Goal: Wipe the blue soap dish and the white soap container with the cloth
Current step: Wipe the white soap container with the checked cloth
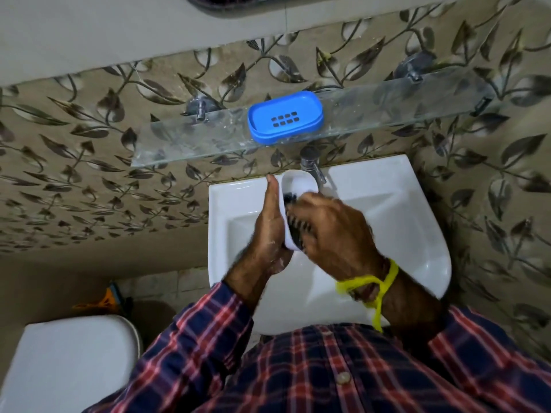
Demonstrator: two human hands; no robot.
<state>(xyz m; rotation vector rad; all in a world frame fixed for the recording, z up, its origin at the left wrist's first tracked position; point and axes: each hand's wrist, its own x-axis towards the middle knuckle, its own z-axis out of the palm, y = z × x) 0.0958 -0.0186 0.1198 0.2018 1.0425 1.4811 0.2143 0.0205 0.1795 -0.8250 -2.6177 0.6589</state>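
Observation:
The blue soap dish (pixel 285 117) with a slotted insert rests on the glass shelf (pixel 185 141) above the basin. Over the basin, my left hand (pixel 269 231) cradles the white soap container (pixel 295 186) from its left side, open face turned right. My right hand (pixel 328 231) presses a dark cloth (pixel 293 217) into the container; only a small dark patch of the cloth shows between the fingers. A yellow thread is tied around my right wrist.
A white wash basin (pixel 387 222) lies below my hands, with a chrome tap (pixel 311 166) just behind the container. A white toilet lid (pixel 68 365) sits at lower left. Leaf-patterned tiles cover the wall.

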